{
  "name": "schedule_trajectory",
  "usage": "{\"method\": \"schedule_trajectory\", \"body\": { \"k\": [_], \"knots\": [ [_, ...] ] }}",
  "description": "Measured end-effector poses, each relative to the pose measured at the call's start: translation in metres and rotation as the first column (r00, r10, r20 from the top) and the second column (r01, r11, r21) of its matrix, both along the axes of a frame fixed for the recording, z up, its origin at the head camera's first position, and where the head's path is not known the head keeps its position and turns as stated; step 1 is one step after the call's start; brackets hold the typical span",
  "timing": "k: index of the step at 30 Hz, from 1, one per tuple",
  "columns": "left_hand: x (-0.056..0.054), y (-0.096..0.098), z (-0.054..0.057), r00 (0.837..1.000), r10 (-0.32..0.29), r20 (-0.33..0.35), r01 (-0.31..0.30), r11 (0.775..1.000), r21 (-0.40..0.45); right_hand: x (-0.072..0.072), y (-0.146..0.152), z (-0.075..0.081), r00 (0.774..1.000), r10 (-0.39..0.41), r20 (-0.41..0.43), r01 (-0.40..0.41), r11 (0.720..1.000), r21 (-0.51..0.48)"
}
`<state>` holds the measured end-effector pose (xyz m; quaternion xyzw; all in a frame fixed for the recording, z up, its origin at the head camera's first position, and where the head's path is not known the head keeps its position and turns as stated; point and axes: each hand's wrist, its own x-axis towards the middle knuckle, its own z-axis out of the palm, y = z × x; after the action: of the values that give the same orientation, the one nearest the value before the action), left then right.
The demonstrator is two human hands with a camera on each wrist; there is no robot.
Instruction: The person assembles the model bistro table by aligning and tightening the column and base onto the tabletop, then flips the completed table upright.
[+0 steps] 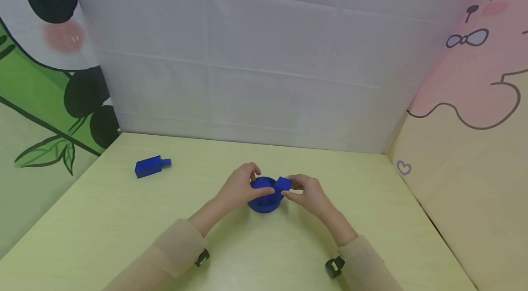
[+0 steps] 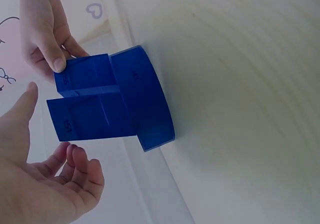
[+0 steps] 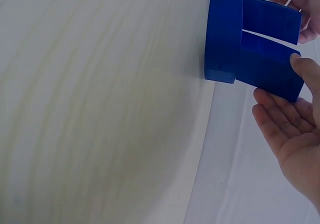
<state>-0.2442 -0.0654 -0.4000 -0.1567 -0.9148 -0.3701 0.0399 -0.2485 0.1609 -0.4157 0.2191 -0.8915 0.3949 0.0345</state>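
Note:
A round blue holder (image 1: pixel 264 208) with dark openings stands on the table between the hands. Two blue box-shaped pieces rise side by side from it in the wrist views, with small raised marks near their upper ends. My right hand (image 1: pixel 310 194) pinches one blue box-shaped piece (image 2: pixel 90 74) at its upper end, thumb on one face and fingers beneath. My left hand (image 1: pixel 240 186) curves loosely around the other blue piece (image 2: pixel 95 118). In the left wrist view its thumb stands away from that piece, and its fingertips lie close to the edge. The pieces' lower ends are hidden in the holder.
A blue square bottle-shaped piece (image 1: pixel 149 167) with a short neck lies on its side at the table's left. Behind the pale wooden table (image 1: pixel 264 254) hangs a white sheet (image 1: pixel 264 66). Painted walls stand on both sides.

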Motion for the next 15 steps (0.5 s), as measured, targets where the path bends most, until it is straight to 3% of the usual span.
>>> {"method": "schedule_trajectory", "body": {
  "k": [7, 15],
  "knots": [
    [-0.0012, 0.0025, -0.0030, 1.000, 0.000, 0.001, 0.000, 1.000, 0.012, -0.0020, 0.0006, 0.0025, 1.000, 0.013, 0.002, -0.013, 1.000, 0.015],
    [-0.0037, -0.0026, -0.0042, 0.998, -0.057, -0.019, 0.057, 0.998, 0.011, -0.0100, 0.0040, 0.0064, 0.996, 0.087, 0.021, -0.088, 0.996, 0.033]
  ]
}}
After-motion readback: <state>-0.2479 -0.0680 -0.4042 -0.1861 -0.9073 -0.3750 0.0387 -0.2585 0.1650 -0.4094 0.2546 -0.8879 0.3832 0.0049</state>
